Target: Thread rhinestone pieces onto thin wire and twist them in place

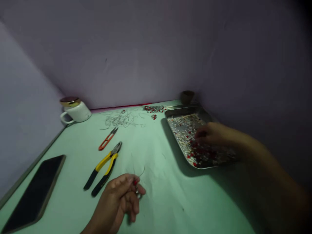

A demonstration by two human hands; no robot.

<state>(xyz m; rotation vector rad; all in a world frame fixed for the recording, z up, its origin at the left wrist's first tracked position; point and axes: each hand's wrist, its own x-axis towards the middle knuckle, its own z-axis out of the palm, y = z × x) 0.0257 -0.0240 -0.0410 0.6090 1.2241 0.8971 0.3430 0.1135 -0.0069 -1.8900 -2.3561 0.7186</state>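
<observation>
My left hand (122, 198) is closed in a pinch around a small beaded piece (135, 184) with a red bead and clear beads. Thin wire ends stick up from it above my fingertips. Over at the right, my right hand (211, 134) reaches into a shallow metal tray (176, 138). Its fingers are drawn together just at the beads, slightly blurred, and whatever is between them cannot be seen. Loose red beads (192, 155) lie at the tray's near side, with many clear or pale beads (180, 128) spread behind them.
Pliers (107, 169) with yellow-black handles and orange thread snips (108, 139) lie left of centre. A phone (36, 191) rests at the left edge, a lidded white mug (76, 112) behind. Tangled wire pieces (119, 119), finished-looking beaded pieces (154, 109) and a dark cup (187, 97) sit near the wall.
</observation>
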